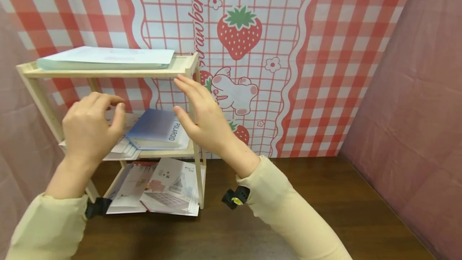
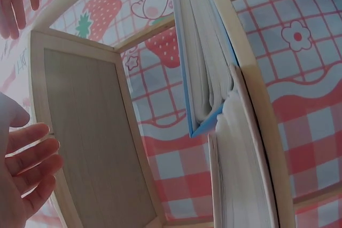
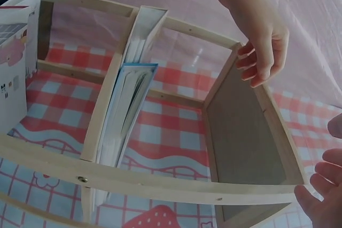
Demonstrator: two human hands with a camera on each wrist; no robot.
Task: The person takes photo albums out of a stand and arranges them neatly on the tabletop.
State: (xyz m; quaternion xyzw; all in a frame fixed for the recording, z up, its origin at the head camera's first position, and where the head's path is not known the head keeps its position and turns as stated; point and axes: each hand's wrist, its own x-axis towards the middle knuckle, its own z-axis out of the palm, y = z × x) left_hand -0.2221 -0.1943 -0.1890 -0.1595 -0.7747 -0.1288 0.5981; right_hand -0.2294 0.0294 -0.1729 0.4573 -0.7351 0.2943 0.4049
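Both hands are raised in front of a small wooden shelf and hold nothing. My left hand (image 1: 88, 127), fingers loosely bent and thumb apart, is in front of the shelf's left part. Beside the right post is my right hand (image 1: 205, 117), its fingers extended, fingertips near the top tier's corner. A pale blue-white book (image 1: 108, 57) lies flat on the top tier (image 1: 182, 64). On the middle tier a blue book marked POLAROID (image 1: 157, 127) leans over a white book (image 1: 124, 147), which my left hand partly covers in the head view.
Two picture-covered books (image 1: 131, 185) (image 1: 173, 187) lie on the bottom tier, close to the dark wooden table (image 1: 270, 220). Behind the shelf hangs a red checked strawberry cloth (image 1: 332, 51). Pink curtains (image 1: 408, 103) stand at both sides.
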